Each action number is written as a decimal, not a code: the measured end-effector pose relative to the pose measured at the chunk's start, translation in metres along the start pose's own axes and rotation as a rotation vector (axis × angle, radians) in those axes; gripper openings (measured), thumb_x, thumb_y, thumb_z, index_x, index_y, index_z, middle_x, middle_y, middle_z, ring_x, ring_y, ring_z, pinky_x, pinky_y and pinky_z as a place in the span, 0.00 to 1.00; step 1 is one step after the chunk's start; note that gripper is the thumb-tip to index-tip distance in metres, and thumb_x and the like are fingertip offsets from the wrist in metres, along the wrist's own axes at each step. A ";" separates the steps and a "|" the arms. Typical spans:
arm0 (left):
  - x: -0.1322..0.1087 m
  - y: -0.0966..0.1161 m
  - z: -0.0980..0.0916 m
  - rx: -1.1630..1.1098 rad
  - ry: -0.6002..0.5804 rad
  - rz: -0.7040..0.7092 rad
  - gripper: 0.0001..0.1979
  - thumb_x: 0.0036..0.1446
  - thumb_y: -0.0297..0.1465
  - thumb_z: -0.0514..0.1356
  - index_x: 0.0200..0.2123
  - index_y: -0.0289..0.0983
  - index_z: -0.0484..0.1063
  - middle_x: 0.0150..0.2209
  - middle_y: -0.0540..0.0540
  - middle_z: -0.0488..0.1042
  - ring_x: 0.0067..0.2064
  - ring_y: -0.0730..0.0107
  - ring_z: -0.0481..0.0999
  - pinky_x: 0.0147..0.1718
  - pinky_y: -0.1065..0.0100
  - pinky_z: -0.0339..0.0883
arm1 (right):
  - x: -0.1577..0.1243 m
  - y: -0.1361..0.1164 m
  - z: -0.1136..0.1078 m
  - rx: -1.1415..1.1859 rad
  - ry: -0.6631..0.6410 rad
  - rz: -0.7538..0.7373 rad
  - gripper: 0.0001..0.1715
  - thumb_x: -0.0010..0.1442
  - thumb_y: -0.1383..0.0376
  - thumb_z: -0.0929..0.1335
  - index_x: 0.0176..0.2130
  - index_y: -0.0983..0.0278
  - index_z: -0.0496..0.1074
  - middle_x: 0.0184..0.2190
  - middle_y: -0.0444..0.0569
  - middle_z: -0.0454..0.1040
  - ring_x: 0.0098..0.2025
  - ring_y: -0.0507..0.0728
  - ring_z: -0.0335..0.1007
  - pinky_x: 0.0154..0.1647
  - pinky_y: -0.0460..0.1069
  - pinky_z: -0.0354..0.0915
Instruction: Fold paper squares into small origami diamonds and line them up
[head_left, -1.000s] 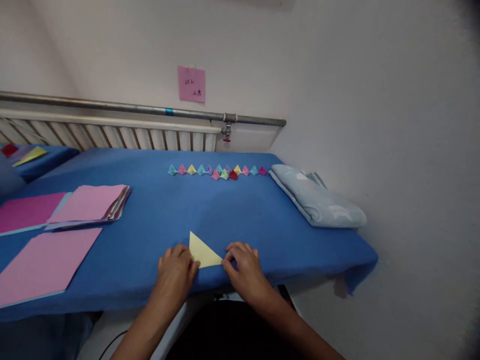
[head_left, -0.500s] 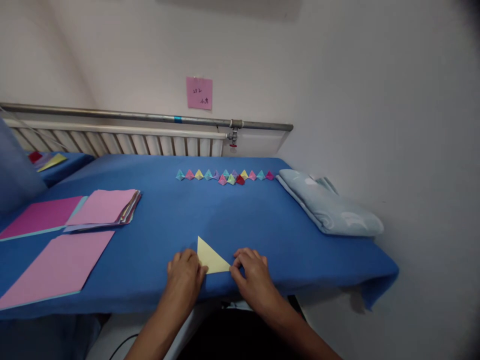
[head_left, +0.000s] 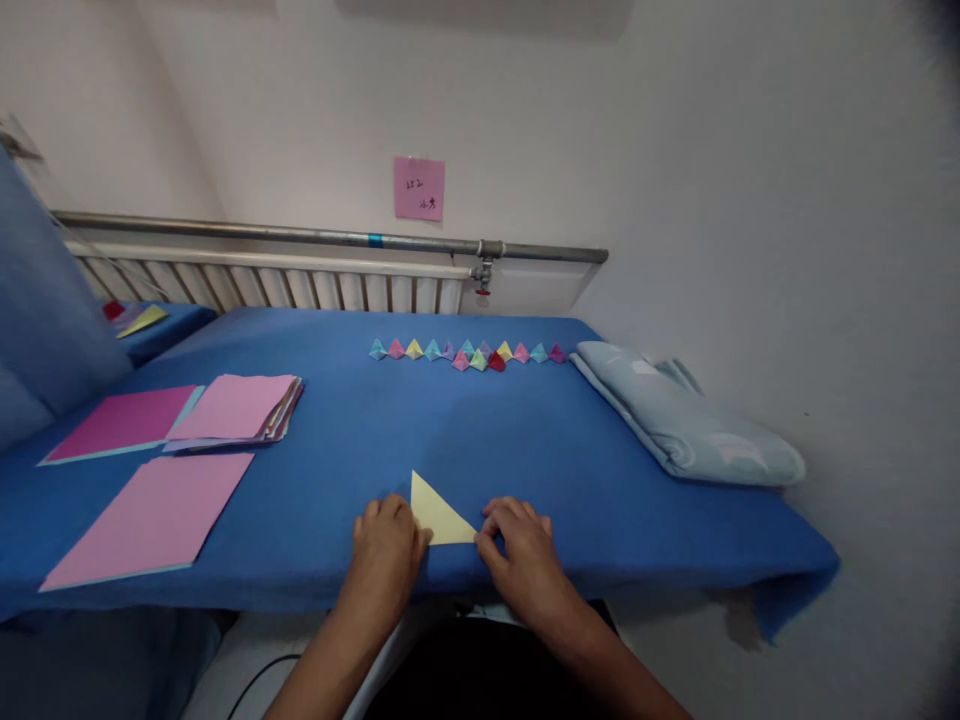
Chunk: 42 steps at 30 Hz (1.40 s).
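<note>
A pale yellow sheet of paper, folded into a triangle (head_left: pixel 441 516), lies on the blue cloth near the front edge, one point facing away from me. My left hand (head_left: pixel 388 548) holds its left side, thumb on top at the lower edge and the other fingers curled. At the right corner, my right hand (head_left: pixel 525 560) pinches the tip between thumb and forefinger. Farther back stands a row of small folded paper pieces (head_left: pixel 415 349) in several colours, with a shorter row just in front of it.
Pink paper sheets (head_left: pixel 154 520), a magenta sheet (head_left: pixel 120 422) and a stack of coloured paper (head_left: pixel 232 408) lie at the left. A folded light-blue blanket (head_left: pixel 697 425) rests at the right. Behind the blue-covered table (head_left: pixel 337 450) are a radiator (head_left: pixel 300 290) and a metal pipe (head_left: pixel 285 235).
My view has swung slightly left, so everything sits farther right in the picture. Both hands stay on the yellow paper, whose shape looks the same.
</note>
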<state>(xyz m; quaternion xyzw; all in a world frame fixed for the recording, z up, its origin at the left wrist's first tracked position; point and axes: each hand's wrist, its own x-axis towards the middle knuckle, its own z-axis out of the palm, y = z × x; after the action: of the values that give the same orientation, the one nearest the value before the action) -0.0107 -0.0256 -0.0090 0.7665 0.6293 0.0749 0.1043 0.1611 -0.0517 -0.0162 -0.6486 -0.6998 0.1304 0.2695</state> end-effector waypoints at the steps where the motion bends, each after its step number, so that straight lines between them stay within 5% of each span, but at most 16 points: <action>1: 0.000 0.000 0.000 0.001 -0.001 0.000 0.10 0.59 0.31 0.54 0.33 0.34 0.74 0.41 0.40 0.74 0.44 0.53 0.69 0.40 0.58 0.59 | 0.000 0.000 0.000 -0.005 -0.006 0.003 0.08 0.55 0.73 0.64 0.25 0.63 0.66 0.36 0.48 0.73 0.41 0.59 0.65 0.39 0.51 0.50; 14: -0.002 -0.009 -0.006 -0.031 0.016 0.035 0.12 0.58 0.37 0.55 0.30 0.36 0.74 0.38 0.42 0.72 0.43 0.53 0.68 0.38 0.58 0.56 | 0.007 0.008 -0.016 0.000 -0.056 0.099 0.08 0.47 0.75 0.66 0.26 0.62 0.66 0.33 0.45 0.72 0.39 0.58 0.64 0.39 0.51 0.52; 18: -0.001 -0.010 -0.005 -0.035 0.017 0.044 0.12 0.58 0.37 0.55 0.31 0.37 0.74 0.38 0.42 0.72 0.43 0.54 0.67 0.39 0.58 0.56 | 0.009 -0.008 -0.018 0.139 0.050 -0.028 0.08 0.50 0.74 0.64 0.29 0.61 0.66 0.31 0.46 0.70 0.35 0.56 0.65 0.36 0.49 0.57; 22: -0.002 -0.011 -0.002 -0.029 0.038 0.033 0.12 0.59 0.37 0.55 0.31 0.37 0.74 0.38 0.42 0.72 0.43 0.55 0.67 0.39 0.59 0.56 | 0.016 -0.032 0.000 0.343 -0.114 -0.088 0.07 0.55 0.72 0.62 0.28 0.61 0.65 0.24 0.40 0.67 0.26 0.51 0.62 0.27 0.44 0.58; 27: -0.005 -0.013 -0.002 -0.071 0.051 0.055 0.10 0.58 0.37 0.56 0.31 0.37 0.72 0.38 0.43 0.72 0.43 0.55 0.67 0.39 0.59 0.55 | 0.028 -0.034 0.017 0.280 -0.183 -0.024 0.08 0.50 0.74 0.63 0.25 0.62 0.63 0.19 0.38 0.63 0.23 0.49 0.60 0.25 0.43 0.55; 42: -0.010 -0.027 0.000 -0.168 0.092 0.046 0.10 0.57 0.37 0.57 0.28 0.38 0.70 0.36 0.46 0.71 0.41 0.59 0.66 0.38 0.61 0.55 | 0.031 -0.028 0.018 0.118 -0.192 -0.008 0.13 0.47 0.70 0.71 0.28 0.62 0.62 0.25 0.39 0.65 0.27 0.51 0.60 0.28 0.45 0.54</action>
<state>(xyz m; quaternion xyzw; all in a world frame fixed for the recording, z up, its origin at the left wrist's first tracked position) -0.0381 -0.0309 -0.0152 0.7651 0.6070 0.1651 0.1373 0.1270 -0.0221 -0.0095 -0.6131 -0.7161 0.2321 0.2394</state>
